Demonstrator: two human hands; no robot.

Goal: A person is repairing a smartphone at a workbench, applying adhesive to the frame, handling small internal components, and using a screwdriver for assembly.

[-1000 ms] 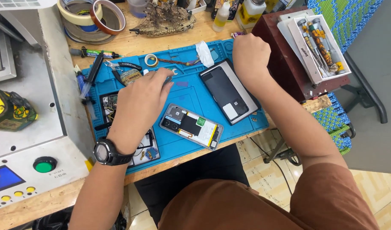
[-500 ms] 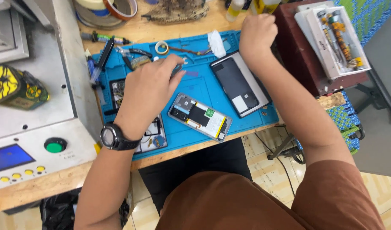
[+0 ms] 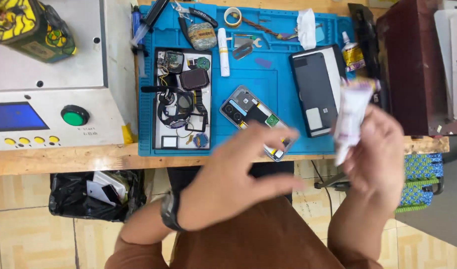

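1. Right hand (image 3: 378,149) grips a small white tube (image 3: 352,117) with purple print, held up off the worktop (image 3: 64,159), just right of the blue mat (image 3: 268,69). Held upright near the chest, likely so the cap end is easy to reach; blurred, so the cap can't be told.
2. Left hand (image 3: 233,174) is released, fingers spread, holding nothing. It hovers over the mat's front edge, partly covering the opened phone (image 3: 251,117).
3. Opened phone lies flat and tilted on the mat, back off, insides showing. Flat placement looks meant to keep the parts exposed.
4. Dark back panel (image 3: 315,89) lies flat just right of the opened phone, apart from it.
5. Second small tube (image 3: 351,54), yellow label, lies at the mat's right edge, beside the dark box (image 3: 413,65).
6. Parts tray (image 3: 183,99) on the mat's left holds watch pieces and small chips, kept together in one compartment.
7. Grey machine (image 3: 49,74) on the left: blue screen, green round button, yellow buttons in a row.
8. Yellow-black patterned can (image 3: 31,27) stands on the machine's back corner.
9. Black bin bag (image 3: 96,194) sits on the floor under the worktop.
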